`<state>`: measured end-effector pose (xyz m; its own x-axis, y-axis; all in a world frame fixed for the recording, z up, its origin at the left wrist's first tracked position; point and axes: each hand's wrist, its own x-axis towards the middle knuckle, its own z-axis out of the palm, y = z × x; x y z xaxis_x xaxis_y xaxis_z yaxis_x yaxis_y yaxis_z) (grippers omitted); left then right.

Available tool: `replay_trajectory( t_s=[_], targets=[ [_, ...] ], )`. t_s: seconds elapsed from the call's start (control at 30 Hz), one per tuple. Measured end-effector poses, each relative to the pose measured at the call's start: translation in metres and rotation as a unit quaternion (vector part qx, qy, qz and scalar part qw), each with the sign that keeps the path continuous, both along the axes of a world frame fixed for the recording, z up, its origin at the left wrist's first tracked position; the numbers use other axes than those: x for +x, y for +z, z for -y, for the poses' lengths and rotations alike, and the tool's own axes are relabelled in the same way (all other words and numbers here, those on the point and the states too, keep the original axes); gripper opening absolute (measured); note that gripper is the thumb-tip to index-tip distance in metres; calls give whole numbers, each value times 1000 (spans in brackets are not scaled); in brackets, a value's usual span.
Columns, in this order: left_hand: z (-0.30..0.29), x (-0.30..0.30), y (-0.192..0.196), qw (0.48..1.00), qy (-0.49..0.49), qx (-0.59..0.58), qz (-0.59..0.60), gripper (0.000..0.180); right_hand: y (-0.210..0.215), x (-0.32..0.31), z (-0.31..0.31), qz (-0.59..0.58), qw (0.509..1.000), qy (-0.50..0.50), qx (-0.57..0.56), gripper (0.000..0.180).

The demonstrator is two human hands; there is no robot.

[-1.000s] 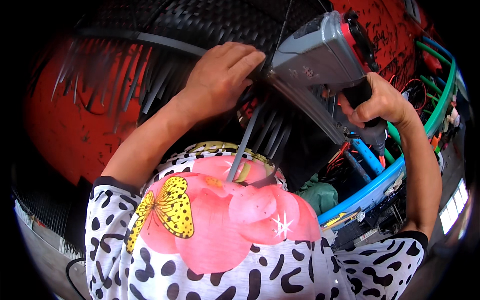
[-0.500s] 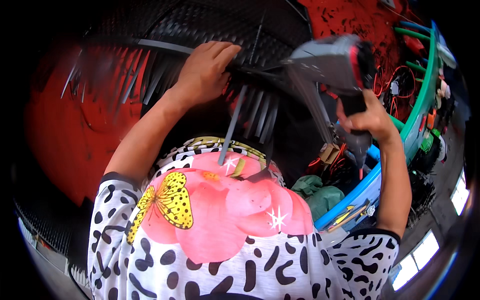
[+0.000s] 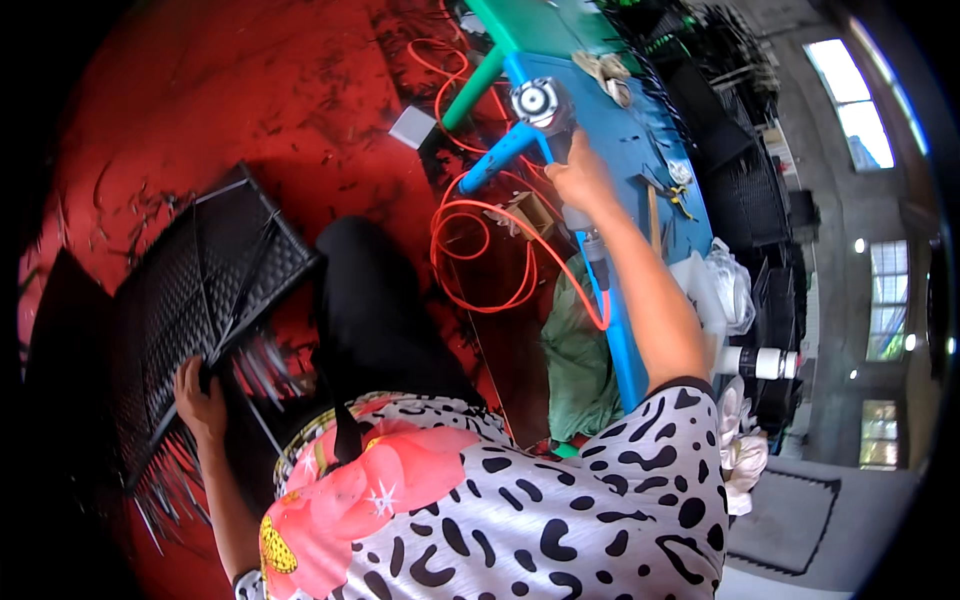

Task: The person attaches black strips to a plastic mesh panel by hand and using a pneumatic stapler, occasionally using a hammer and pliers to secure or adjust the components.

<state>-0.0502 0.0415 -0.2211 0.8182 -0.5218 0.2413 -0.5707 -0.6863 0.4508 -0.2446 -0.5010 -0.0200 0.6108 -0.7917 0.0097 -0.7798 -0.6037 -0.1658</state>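
At the left, my left hand (image 3: pixel 200 402) has its fingers curled over the edge of a black woven wicker panel (image 3: pixel 190 290). The panel leans by my knee, with loose grey-black strips (image 3: pixel 275 368) hanging from its edge. My right hand (image 3: pixel 580 182) is raised at the upper right and wraps the handle of a pneumatic staple gun (image 3: pixel 540 103). Its round cap faces up, and an orange air hose (image 3: pixel 488 204) joins the fitting under the handle. The gun is beside the blue table's edge, well apart from the panel; its nose is hidden.
A blue table (image 3: pixel 615 130) adjoins a green one (image 3: pixel 545 25) at the right; a hammer (image 3: pixel 653 215) and cloth gloves (image 3: pixel 605 78) lie on the blue one. Below stand a small open carton (image 3: pixel 530 213) and a green sack (image 3: pixel 580 360). Black scraps litter the red floor (image 3: pixel 270 90).
The view has swung right. My right hand has carried the staple gun away from the panel toward the blue table. My left hand stays at the panel's edge, which sits lower left in view.
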Motion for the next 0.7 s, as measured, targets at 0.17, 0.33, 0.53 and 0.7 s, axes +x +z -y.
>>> replay_trajectory(
  t_s=[0.17, 0.33, 0.53, 0.7],
  targets=[
    [-11, 5, -4, 1000, -26, -3, 11, 40, -8, -10, 23, -115, 989, -93, 11, 60],
    [-12, 8, 0, 999, -35, 35, 17, 39, -13, -2, 76, -86, 990, -115, -2, 53],
    [-13, 6, -2, 997, -28, 69, 10, 39, -5, -12, 114, -71, 989, -129, -18, 56],
    [-13, 3, 2, 998, -30, 55, -20, 38, -5, -133, 206, 106, 955, -217, -170, 38]
  ],
)
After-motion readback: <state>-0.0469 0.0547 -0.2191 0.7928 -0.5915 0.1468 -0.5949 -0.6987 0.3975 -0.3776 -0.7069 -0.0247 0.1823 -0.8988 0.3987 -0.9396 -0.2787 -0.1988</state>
